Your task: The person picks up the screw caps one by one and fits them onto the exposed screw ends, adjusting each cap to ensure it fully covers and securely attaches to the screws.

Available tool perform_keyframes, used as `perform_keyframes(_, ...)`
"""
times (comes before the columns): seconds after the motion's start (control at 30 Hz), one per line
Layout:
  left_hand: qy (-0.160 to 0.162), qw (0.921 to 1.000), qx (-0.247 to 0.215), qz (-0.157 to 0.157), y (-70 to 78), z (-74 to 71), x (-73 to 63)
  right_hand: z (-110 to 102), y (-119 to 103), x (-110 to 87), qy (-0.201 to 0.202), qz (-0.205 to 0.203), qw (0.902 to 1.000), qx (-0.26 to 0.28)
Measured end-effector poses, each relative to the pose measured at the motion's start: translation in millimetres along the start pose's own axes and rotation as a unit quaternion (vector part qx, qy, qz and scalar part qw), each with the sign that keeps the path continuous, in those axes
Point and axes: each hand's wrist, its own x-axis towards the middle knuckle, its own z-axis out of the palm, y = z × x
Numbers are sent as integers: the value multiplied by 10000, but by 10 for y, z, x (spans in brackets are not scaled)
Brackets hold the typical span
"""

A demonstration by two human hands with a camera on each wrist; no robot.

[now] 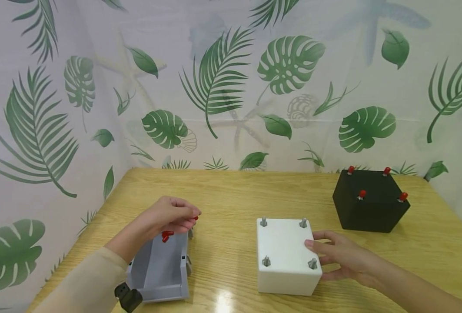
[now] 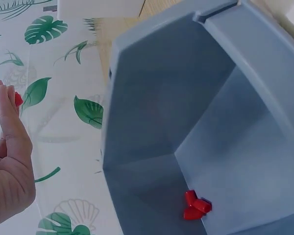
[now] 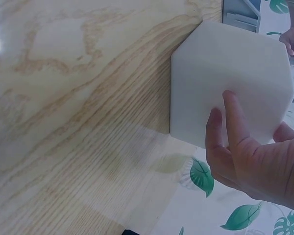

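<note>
My left hand [image 1: 174,216] hovers over the grey plastic bin [image 1: 158,292], pinching a small red cap [image 1: 196,218] between thumb and fingertips. The same cap [image 2: 18,99] peeks out past the fingers in the left wrist view. More red caps [image 2: 197,206] lie together in a corner of the bin. To the right stands a white box [image 1: 283,243] with a metal post [image 1: 266,261] at each top corner. My right hand [image 1: 338,256] rests against its right side, thumb over the top edge. In the right wrist view, relaxed fingers [image 3: 235,117] touch the box's side face.
A black box [image 1: 365,208] with red caps on its corner posts stands at the back right of the wooden table [image 1: 223,200]. A leaf-patterned curtain [image 1: 231,87] borders the table behind and on the left. A small black device [image 1: 128,297] sits at the left wrist.
</note>
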Motion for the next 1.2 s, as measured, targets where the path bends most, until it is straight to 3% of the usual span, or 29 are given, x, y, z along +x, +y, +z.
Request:
perform_keyframes(0.43,-496,9955,-804,-42,166,265,139,-7,-13,10,36,25,10000,-14)
perform_keyframes(0.87,-932,9932,-680,124,376,526,238,-23,2,12,24,44,10000,-11)
perform_keyframes(1.2,-1159,9913,-618,35,502,732,327,19,0,16,44,119,9996,249)
